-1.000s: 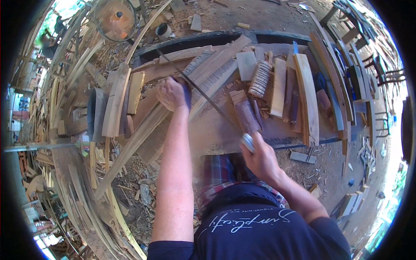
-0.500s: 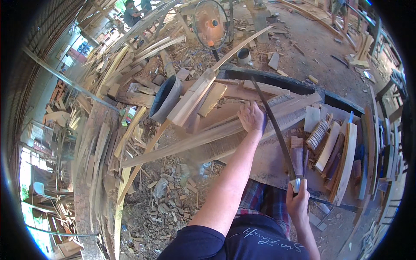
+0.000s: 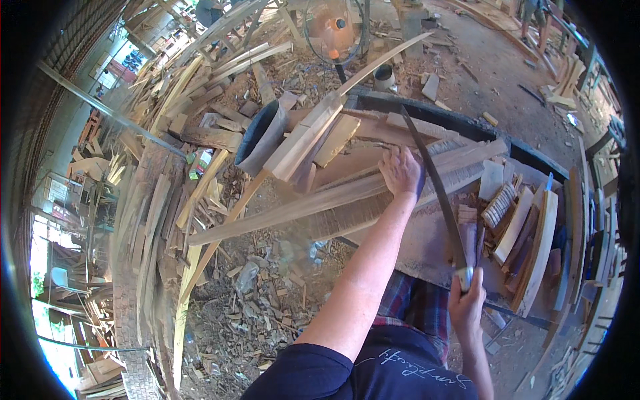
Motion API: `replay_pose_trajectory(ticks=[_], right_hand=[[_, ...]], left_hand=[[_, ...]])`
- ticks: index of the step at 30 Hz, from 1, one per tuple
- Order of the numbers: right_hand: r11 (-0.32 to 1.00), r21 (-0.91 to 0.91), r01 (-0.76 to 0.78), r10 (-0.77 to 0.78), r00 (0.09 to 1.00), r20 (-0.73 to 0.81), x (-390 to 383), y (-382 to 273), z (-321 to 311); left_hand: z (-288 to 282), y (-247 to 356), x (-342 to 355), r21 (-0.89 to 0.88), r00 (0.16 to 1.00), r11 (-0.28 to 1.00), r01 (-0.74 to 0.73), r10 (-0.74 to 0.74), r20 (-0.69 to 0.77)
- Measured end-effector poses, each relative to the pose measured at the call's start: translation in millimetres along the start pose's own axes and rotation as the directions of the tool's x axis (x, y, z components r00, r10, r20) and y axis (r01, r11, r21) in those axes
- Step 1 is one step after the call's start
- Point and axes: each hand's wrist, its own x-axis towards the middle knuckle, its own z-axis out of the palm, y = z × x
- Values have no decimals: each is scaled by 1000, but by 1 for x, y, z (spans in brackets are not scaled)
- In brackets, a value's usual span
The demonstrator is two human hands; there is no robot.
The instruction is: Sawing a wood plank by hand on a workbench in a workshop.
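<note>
Fingers curled, my left hand (image 3: pixel 402 172) grips the top of a long pale wooden board (image 3: pixel 313 207) lying diagonally over a grooved piece of wood. My right hand (image 3: pixel 465 300) is closed round the pale handle of a long, dark saw (image 3: pixel 437 187), whose blade reaches up across the board just right of my left hand. To the right lie short planks (image 3: pixel 537 253), a ribbed wooden block (image 3: pixel 499 203) and dark reddish pieces (image 3: pixel 467 237), all on the worktop (image 3: pixel 420 243). A narrow stack of cut boards (image 3: pixel 300 140) sits at the upper left.
A standing fan (image 3: pixel 335 47), a metal can (image 3: pixel 384 79) and an oval dark container (image 3: pixel 260 137) are beyond and left of the bench. Scrap wood piles (image 3: pixel 160 220) fill the left, with offcuts strewn on the floor (image 3: pixel 260 293). Other people (image 3: pixel 533 20) appear at the top edge.
The view has swung, so bench and hands sit further right in frame than a second ago. My hands keep their grips; the saw blade angle differs slightly.
</note>
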Motion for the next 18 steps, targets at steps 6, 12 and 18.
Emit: replay_pose_trajectory(ticks=[6, 12, 18], right_hand=[[970, -142, 197, -202, 979, -20, 53, 1, 26], [1000, 17, 4, -4, 1000, -31, -2, 4, 4], [988, -53, 143, -143, 990, -10, 55, -6, 23]], left_hand=[[-7, 4, 0, 26, 1000, 1000, -5, 6, -25], [-5, 1, 1, 14, 998, 1000, 15, -15, 68], [-6, 3, -1, -8, 999, 1000, -29, 29, -25]])
